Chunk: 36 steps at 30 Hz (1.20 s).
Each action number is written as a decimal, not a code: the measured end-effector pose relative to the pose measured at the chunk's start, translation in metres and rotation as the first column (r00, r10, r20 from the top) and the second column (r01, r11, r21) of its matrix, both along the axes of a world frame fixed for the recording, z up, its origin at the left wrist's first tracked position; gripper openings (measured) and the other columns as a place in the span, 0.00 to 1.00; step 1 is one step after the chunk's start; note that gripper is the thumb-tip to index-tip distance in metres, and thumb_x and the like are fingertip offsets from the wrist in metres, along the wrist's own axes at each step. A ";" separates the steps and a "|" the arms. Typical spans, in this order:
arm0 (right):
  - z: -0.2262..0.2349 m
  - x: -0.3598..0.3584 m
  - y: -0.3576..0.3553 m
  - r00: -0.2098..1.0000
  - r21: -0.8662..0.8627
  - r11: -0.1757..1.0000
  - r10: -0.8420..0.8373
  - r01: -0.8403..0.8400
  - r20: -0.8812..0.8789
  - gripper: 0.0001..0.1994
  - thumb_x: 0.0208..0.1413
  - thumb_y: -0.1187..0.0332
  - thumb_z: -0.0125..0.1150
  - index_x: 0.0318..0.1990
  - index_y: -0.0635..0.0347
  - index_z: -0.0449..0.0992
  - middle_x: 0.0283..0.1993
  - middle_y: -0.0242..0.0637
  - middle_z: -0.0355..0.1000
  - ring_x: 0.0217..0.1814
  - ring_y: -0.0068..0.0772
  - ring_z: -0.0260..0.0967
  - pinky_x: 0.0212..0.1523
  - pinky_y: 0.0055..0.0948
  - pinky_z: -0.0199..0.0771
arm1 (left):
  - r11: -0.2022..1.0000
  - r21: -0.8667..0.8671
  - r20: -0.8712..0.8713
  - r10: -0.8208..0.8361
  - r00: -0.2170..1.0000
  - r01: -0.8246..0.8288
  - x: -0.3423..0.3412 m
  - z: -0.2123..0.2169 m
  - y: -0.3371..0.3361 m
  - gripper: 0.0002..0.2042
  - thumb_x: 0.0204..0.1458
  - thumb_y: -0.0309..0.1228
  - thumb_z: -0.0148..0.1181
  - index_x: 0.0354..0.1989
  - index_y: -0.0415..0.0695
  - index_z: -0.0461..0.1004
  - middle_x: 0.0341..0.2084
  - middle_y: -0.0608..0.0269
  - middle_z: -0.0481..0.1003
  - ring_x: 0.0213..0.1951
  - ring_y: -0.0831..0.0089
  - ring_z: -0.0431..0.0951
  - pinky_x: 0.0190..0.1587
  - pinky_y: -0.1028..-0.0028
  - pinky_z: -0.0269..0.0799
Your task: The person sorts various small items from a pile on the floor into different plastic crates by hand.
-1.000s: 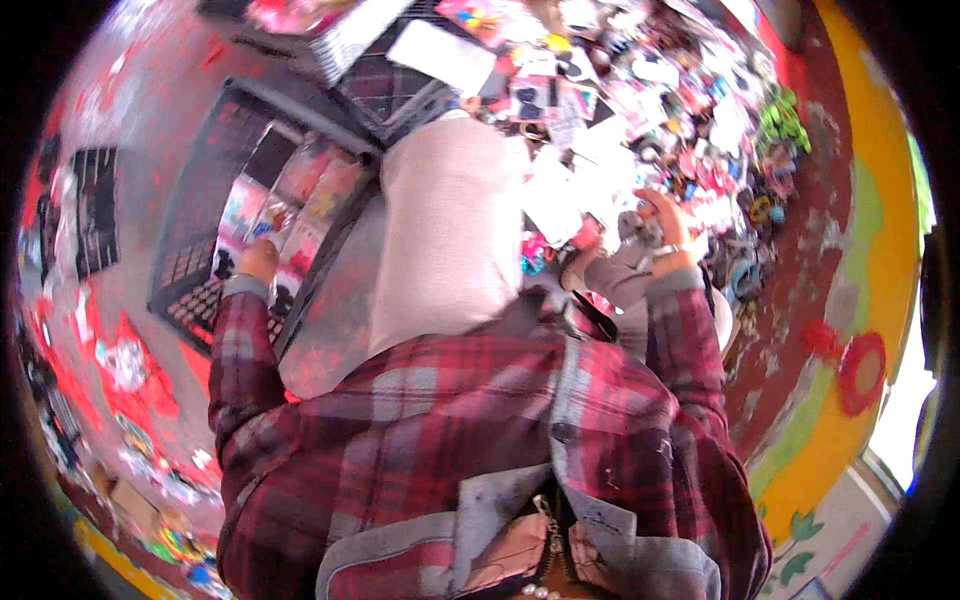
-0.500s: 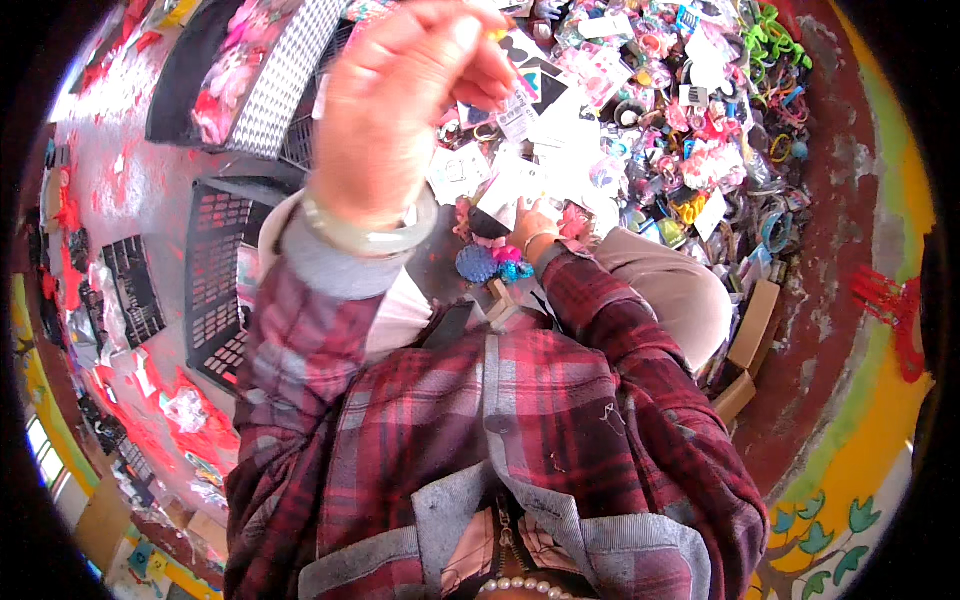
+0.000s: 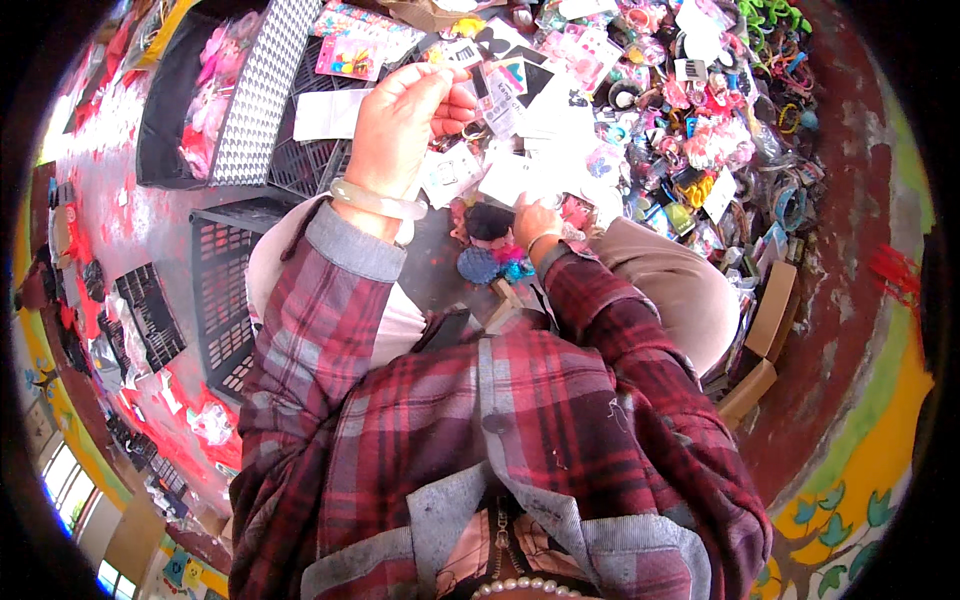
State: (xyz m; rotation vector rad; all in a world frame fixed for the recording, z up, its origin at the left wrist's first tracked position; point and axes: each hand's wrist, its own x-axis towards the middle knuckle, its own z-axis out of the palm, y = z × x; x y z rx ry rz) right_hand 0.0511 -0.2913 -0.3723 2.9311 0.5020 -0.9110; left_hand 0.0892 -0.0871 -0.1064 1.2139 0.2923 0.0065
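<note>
My left hand [image 3: 405, 130], with a pale bangle at the wrist, is raised over the pile. Its thumb and forefinger are pinched together on something too small to make out. Just beyond those fingertips is a clear packet with a printed label [image 3: 502, 108]. My right hand [image 3: 538, 222] is low between my knees, fingers closed at the edge of a glaringly bright white card [image 3: 515, 182]. Beside it lie a blue textured ball-like piece [image 3: 478, 265], a turquoise one [image 3: 517, 268] and a black soft piece [image 3: 490, 220].
A mixed heap of hair accessories [image 3: 690, 130] spreads ahead and right. On the left stand a black plastic crate [image 3: 225, 300] and a houndstooth-sided box [image 3: 272, 95] with pink fluffy items. A carded set of colourful pieces [image 3: 352, 58] lies ahead; cardboard flaps [image 3: 770, 310] are at right.
My left hand has come down and away from the camera, still pinched, uncovering the cards behind it. My right hand has stayed in nearly the same place. The view has shifted slightly.
</note>
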 end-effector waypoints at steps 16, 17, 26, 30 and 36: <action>0.277 0.094 -0.018 0.539 0.545 0.040 0.102 0.838 -0.836 0.05 0.49 0.76 0.53 0.33 0.65 0.73 0.32 0.32 0.72 0.33 0.22 0.69 0.36 0.20 0.68 | 0.858 -0.501 0.193 -0.021 0.981 0.116 0.013 0.008 -0.004 0.22 0.53 0.39 0.50 0.52 0.38 0.62 0.47 0.57 0.68 0.48 0.68 0.69 0.52 0.69 0.62; 0.286 0.084 -0.014 0.499 0.501 -0.013 0.120 0.865 -0.858 0.04 0.49 0.76 0.53 0.33 0.64 0.73 0.31 0.32 0.72 0.33 0.22 0.70 0.36 0.20 0.68 | 0.757 -0.593 0.311 -0.098 0.945 0.274 0.007 0.024 -0.010 0.20 0.54 0.39 0.49 0.50 0.39 0.64 0.46 0.58 0.69 0.48 0.71 0.69 0.50 0.71 0.64; 0.290 0.091 -0.023 0.809 0.786 0.305 0.073 0.539 -0.583 0.15 0.54 0.71 0.52 0.47 0.70 0.69 0.38 0.37 0.73 0.42 0.24 0.68 0.47 0.21 0.65 | 0.837 -0.527 0.111 -0.105 0.988 0.148 0.001 0.029 -0.003 0.14 0.54 0.28 0.46 0.48 0.36 0.65 0.40 0.57 0.72 0.40 0.70 0.74 0.44 0.71 0.71; 0.292 0.105 -0.034 0.829 0.814 0.187 0.001 0.550 -0.560 0.13 0.51 0.69 0.56 0.43 0.68 0.72 0.35 0.36 0.74 0.39 0.22 0.69 0.44 0.21 0.65 | 0.857 -0.494 0.124 -0.096 0.988 0.146 0.002 0.029 -0.005 0.14 0.55 0.26 0.46 0.49 0.37 0.64 0.41 0.58 0.71 0.42 0.70 0.74 0.45 0.71 0.71; 0.295 0.105 -0.023 0.861 0.828 0.250 -0.055 0.502 -0.505 0.09 0.47 0.68 0.63 0.32 0.65 0.77 0.30 0.28 0.74 0.31 0.14 0.66 0.34 0.17 0.66 | 0.784 -0.526 0.184 -0.274 0.944 0.331 0.002 0.024 -0.013 0.16 0.54 0.21 0.45 0.51 0.38 0.61 0.43 0.57 0.70 0.43 0.69 0.73 0.48 0.69 0.71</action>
